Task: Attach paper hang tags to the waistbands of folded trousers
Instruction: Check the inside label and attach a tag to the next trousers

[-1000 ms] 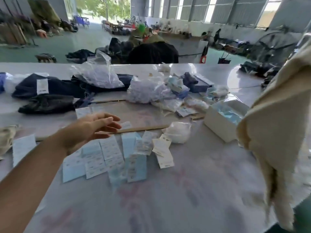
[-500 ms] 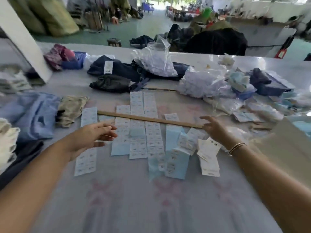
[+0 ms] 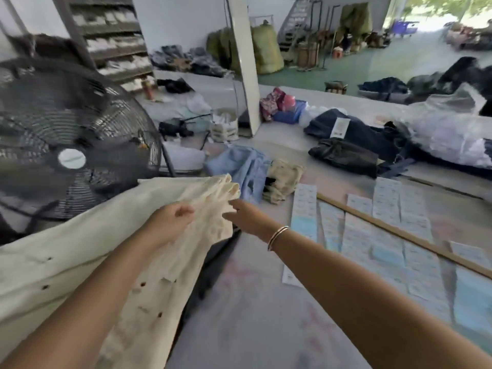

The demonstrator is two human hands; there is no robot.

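both hands have swung left off the rows of pale paper hang tags [image 3: 386, 225] to the cream folded trousers [image 3: 202, 206], left hand [image 3: 170, 222] fingers seemingly pinching the cloth, right hand [image 3: 245, 217] fingers straight against it, so tagging hasn't begun.

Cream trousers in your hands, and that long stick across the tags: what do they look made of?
Cream trousers: soft matte woven cloth, likely cotton or linen, since it crumples and drapes in folds. Long stick: probably wood, being tan, matte, straight and rigid. The left hand grips the cloth; the right hand reaches it.
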